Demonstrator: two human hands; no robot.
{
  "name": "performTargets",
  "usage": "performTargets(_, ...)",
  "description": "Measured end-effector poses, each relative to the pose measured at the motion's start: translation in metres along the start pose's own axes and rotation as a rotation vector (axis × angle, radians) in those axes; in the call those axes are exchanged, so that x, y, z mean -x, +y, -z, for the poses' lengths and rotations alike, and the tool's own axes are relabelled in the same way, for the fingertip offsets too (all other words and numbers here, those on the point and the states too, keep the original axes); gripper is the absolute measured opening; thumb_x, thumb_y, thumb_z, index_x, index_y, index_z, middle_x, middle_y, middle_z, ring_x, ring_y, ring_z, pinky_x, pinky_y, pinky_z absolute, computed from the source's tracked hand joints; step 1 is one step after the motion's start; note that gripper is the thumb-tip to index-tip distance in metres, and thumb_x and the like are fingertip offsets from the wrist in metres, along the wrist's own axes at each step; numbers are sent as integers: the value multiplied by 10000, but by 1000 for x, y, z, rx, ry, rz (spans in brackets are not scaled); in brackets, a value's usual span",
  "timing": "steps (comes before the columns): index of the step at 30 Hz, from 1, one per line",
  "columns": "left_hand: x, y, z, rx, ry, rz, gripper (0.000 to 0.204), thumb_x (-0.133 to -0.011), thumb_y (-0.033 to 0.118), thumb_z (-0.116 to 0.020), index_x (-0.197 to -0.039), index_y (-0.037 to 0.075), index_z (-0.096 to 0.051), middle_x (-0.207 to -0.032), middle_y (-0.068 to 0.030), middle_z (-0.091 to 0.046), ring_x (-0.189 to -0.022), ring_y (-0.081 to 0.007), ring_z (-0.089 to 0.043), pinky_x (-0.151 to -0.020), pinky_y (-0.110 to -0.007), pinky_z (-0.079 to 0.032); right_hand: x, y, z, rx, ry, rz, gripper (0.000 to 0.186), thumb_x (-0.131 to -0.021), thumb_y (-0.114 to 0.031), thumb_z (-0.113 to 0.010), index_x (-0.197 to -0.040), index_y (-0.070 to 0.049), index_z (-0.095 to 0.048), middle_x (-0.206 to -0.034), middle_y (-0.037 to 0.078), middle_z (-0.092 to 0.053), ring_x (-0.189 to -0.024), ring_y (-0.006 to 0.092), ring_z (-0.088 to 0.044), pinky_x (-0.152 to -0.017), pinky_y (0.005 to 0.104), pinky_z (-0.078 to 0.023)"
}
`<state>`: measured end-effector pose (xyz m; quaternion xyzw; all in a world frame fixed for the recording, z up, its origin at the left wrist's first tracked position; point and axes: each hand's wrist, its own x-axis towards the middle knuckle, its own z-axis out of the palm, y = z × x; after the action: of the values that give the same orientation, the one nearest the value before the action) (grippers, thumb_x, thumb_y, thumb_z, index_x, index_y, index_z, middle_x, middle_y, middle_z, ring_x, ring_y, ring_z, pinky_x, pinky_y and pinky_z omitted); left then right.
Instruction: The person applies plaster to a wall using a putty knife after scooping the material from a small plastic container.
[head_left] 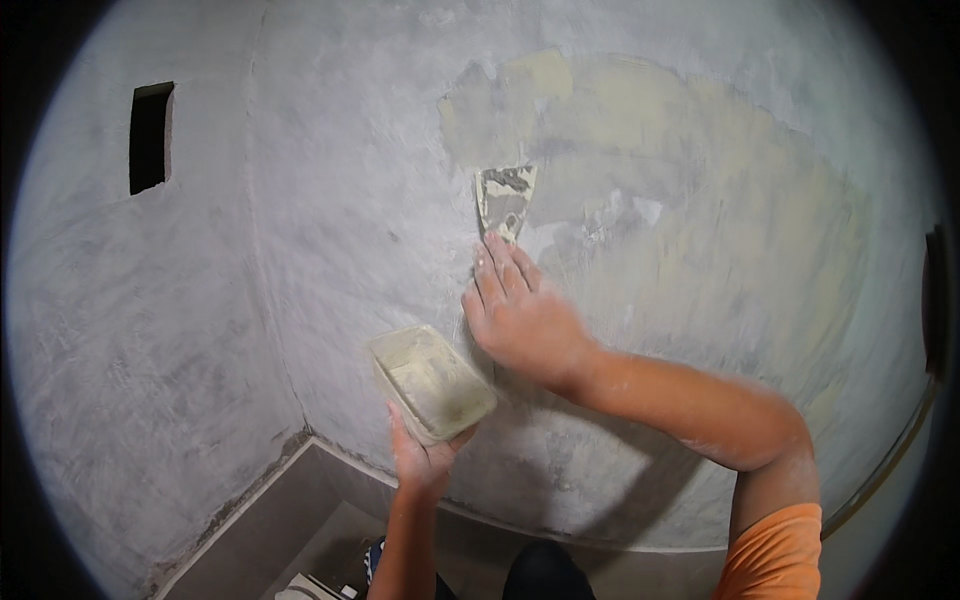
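My right hand (520,315) is closed round the handle of a putty knife (507,200), its fingers reaching up to the base of the blade. The wide blade is smeared with pale putty and lies against the grey wall (340,230). Below and to the left, my left hand (420,460) grips a rectangular plastic tub (432,382) from underneath, tilted so that its inside shows. Putty coats the tub's walls and bottom. A broad patch of yellowish, damp-looking putty (720,220) spreads over the wall above and right of the blade.
At the left, a second wall meets this one in a corner and has a dark rectangular opening (151,138). A skirting ledge (330,480) runs along the bottom. Some white and dark items (315,588) lie low by my left arm. A dark edge (934,300) stands at the far right.
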<state>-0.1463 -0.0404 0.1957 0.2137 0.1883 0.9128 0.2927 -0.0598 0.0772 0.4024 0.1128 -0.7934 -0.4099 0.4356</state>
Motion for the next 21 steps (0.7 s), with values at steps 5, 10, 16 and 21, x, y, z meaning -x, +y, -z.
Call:
performTargets(5, -6, -14, -3, 39, -31, 44, 764, -1048, 682, -221, -1608, 163, -252, -1602, -133, -372, -1420, -381, -435, -1111, -577, -413, 47, -21, -29, 242, -144, 179, 288, -836, -169, -597, -962, 76, -681, -1203, 329, -669, -1214, 469, -627, -1047, 532, -508)
performTargets(10, -10, -16, 13, 21, -55, 16, 745, -1064, 654, -203, -1611, 150, -239, -1601, -128, -376, -1425, -361, -432, -1132, -571, -398, 78, -64, -20, 26, -110, 184, 285, -830, -177, -610, -959, 67, -682, -1181, 334, -671, -1165, 447, -655, -1041, 507, -517)
performTargets(16, -14, -22, 15, 15, -27, -4, 718, -1071, 639, -199, -1609, 168, -252, -1584, -105, -406, -1422, -317, -446, -1110, -565, -430, 37, -58, 12, -128, -80, -1, 227, -859, -176, -608, -914, 40, -652, -1138, 292, -685, -1152, 431, -663, -1028, 460, -526)
performTargets(21, -7, -26, -1, 38, -9, -27, 707, -1059, 664, -222, -1596, 208, -289, -1541, -77, -459, -1371, -306, -498, -1062, -556, -468, 28, -24, 14, 38, -45, -55, 227, -867, -163, -606, -941, 49, -644, -1173, 293, -671, -1201, 441, -630, -1056, 475, -506)
